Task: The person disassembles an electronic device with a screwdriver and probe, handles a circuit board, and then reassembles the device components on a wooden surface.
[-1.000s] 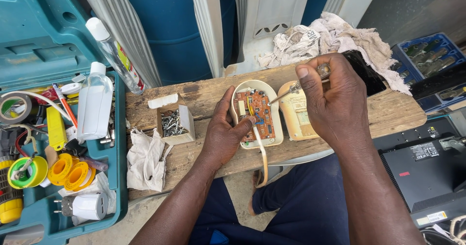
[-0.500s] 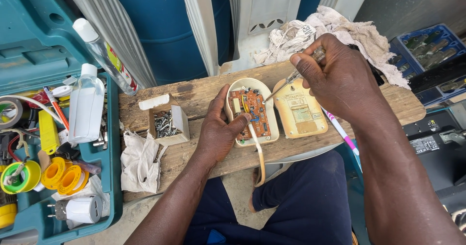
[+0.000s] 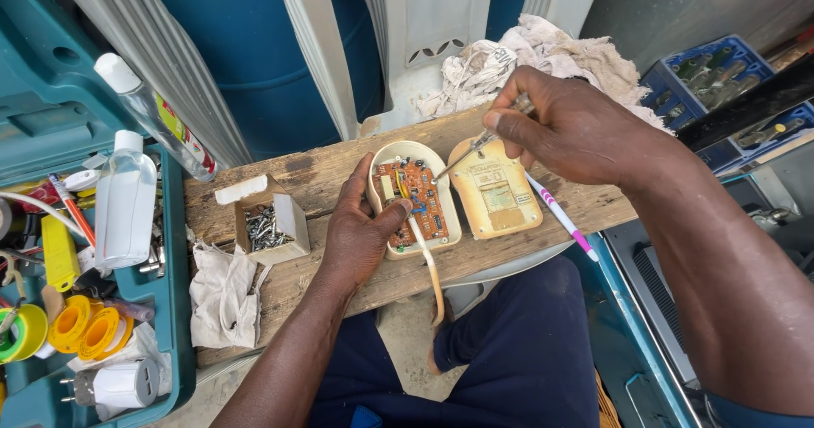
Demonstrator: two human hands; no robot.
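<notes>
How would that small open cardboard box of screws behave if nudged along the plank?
The cardboard box would probably slide rather than roll: flat base on the rough wooden plank. Its thin walls and raised flap look floppy, so it may dent. The loose screws could shift and spill, since the top is open.

Weathered wooden plank (image 3: 356,280) before blue barrel (image 3: 246,47), white plastic chair (image 3: 424,30), daylight.
</notes>
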